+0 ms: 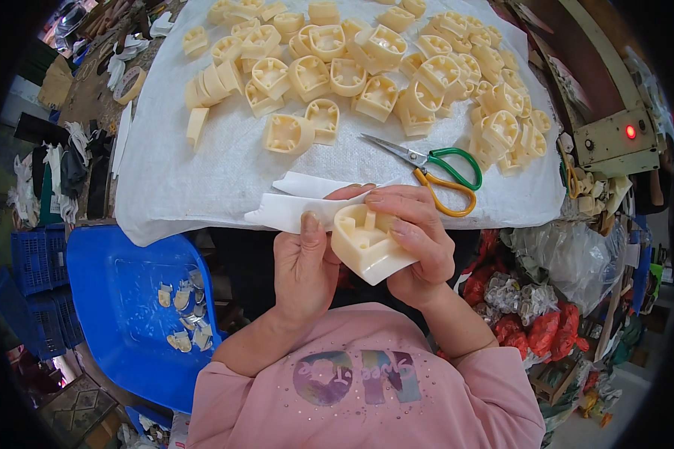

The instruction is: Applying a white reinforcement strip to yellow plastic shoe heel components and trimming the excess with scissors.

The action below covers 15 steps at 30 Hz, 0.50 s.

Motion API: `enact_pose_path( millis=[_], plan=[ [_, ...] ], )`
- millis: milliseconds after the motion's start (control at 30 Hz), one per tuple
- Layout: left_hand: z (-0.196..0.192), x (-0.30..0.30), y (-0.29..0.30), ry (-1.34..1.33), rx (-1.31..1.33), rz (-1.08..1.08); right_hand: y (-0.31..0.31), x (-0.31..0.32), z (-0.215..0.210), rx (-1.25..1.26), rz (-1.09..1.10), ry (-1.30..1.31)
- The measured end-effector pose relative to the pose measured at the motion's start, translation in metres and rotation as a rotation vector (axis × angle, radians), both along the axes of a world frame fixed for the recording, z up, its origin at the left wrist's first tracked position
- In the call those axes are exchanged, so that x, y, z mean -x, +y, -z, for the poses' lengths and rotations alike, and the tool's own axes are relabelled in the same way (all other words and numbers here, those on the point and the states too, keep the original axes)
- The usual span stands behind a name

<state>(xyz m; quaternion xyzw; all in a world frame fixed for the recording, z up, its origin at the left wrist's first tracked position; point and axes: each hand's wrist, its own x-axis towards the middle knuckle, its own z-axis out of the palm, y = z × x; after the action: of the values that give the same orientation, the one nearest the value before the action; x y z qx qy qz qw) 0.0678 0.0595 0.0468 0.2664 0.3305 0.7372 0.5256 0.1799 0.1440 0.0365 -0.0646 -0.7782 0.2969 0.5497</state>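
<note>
My right hand (pixel 425 251) grips a cream plastic shoe heel (pixel 359 243), hollow and D-shaped with small posts inside. Its open side faces up, and a white band runs along the lower edge of its wall. With thumb on top and fingers behind, my left hand (pixel 303 273) pinches a white strip (pixel 281 213) that reaches to the heel. Behind it lies a second white strip end (pixel 299 182); whether the two ends are one piece I cannot tell. Just beyond my right hand, scissors (pixel 419 159) with one green and one yellow handle rest on the cloth.
Many similar cream heels (pixel 326 41) are heaped across the white cloth (pixel 225 168). A blue plastic tub (pixel 105 299) with small scraps stands at the left. To the right are a metal box with a lit red lamp (pixel 630 132) and red plastic bags (pixel 554 333).
</note>
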Motion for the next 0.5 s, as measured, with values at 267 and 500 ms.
enact_pose_path(
  millis=[267,500],
  plan=[
    [-0.0008,-0.0031,-0.0024,0.0,-0.019,0.004,-0.0005,-0.0039,-0.0025,0.006,0.022,-0.024],
    [-0.0044,-0.006,-0.0044,0.019,0.062,0.0,0.0007,-0.0067,-0.0019,0.001,0.03,-0.074]
  ],
)
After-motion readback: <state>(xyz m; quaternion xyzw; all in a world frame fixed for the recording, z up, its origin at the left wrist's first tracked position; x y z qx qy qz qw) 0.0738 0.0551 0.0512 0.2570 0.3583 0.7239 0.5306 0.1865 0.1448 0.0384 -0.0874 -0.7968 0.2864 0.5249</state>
